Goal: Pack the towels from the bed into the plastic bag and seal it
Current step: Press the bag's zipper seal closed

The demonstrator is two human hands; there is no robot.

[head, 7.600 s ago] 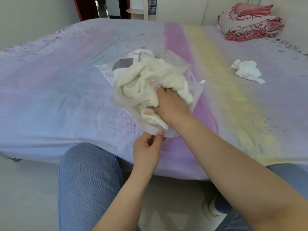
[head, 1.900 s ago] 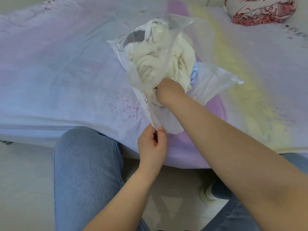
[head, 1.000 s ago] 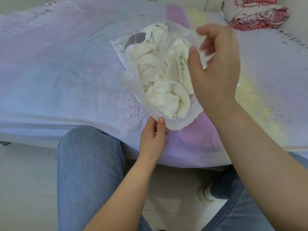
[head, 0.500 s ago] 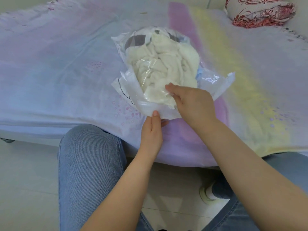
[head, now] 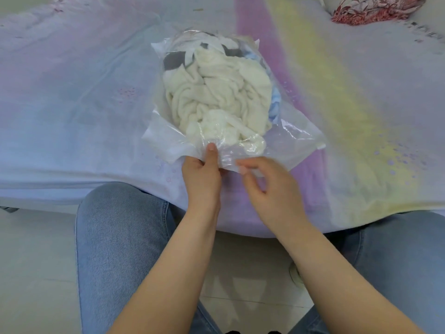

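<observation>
Fingers (head: 212,150) of the left hand (head: 202,174) pinch the near lip of the clear plastic bag (head: 296,138), thumb on top. The right hand (head: 267,186) hovers just beside that lip with loosely curled fingers, holding nothing — it is blurred, so contact is unclear. Cream towels (head: 216,100) bulge inside the bag on the bed (head: 72,104), with grey and pale blue cloth behind them. Packing looks done; the mouth still gapes, so sealing remains. The bag lies near the bed's front edge, its flap spread rightward — open sheet on both sides leaves room to flatten it.
</observation>
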